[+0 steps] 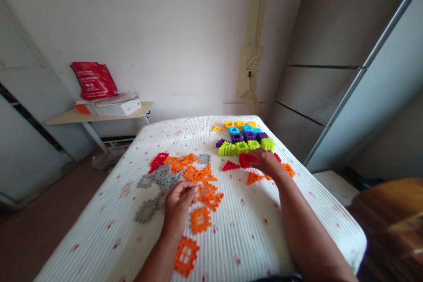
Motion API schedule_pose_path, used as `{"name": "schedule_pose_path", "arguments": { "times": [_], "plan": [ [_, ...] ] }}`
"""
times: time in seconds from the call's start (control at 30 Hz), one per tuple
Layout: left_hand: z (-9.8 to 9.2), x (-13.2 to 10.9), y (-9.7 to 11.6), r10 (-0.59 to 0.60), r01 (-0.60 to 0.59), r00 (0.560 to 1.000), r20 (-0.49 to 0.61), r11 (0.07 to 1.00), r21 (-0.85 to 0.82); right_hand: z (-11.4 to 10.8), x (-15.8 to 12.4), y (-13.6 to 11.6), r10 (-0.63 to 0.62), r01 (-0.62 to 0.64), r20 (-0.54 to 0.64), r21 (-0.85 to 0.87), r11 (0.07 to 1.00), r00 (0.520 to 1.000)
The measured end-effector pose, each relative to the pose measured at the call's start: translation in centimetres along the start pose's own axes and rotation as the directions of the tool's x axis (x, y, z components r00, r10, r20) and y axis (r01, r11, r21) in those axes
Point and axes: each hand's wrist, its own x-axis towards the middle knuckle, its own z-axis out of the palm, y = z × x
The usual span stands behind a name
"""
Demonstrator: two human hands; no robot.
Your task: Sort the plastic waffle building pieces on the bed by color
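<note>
My right hand (267, 162) reaches to the row of red pieces, its fingers on a red building block (246, 160); part of that block is hidden under them. A flat red triangle piece (230, 166) lies just left of it. My left hand (180, 199) is closed with thumb and fingertips together, beside the orange lattice pieces (211, 196); whatever it holds, if anything, is hidden. Grey toothed pieces (167, 176) lie behind and left of this hand. Two orange window squares, one (201, 220) farther and one (187, 256) nearer, lie right of my left wrist and forearm.
Rows of lime green (242, 147), purple (236, 138), blue (247, 128) and yellow blocks (229, 125) stand at the far right of the white quilted surface (244, 238). More orange pieces (255, 178) lie by my right wrist. A side table (66, 116) with a red bag (94, 80) stands left.
</note>
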Motion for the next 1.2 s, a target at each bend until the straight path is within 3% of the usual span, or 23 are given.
{"name": "schedule_pose_path", "arguments": {
  "times": [0.67,1.2],
  "plan": [
    [0.21,-0.14,0.45,-0.010,0.011,1.000,-0.008,1.000,0.007,0.46,0.07,-0.02,-0.059,0.060,-0.066,0.025,0.998,0.996],
    [0.13,0.03,0.40,-0.008,0.008,1.000,0.001,1.000,0.011,-0.13,-0.05,-0.71,-0.065,0.066,-0.021,0.028,0.997,0.998]
  ]
}}
